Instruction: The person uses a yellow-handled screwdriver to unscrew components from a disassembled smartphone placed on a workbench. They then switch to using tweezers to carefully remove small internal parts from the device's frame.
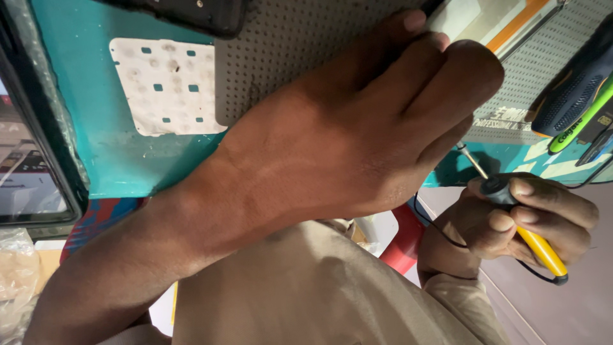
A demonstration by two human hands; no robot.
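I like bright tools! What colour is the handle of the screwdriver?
Yellow with a black tip, seen in the head view: the screwdriver sits in the right hand.

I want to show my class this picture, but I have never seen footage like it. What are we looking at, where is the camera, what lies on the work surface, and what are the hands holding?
There is one picture, taken by a camera worn on a person's head and looking down at their own two bare hands. No machine is involved.

The left hand fills the middle of the view. It reaches across and presses on a grey perforated panel; whatever lies under its fingers is hidden.

The right hand grips a screwdriver with a yellow and black handle, its metal shaft pointing up towards the left hand.

The work surface is a teal mat. On it lie a white sheet with small square cutouts and, at the right edge, more tools with dark and green handles. A dark-framed screen sits at the left.
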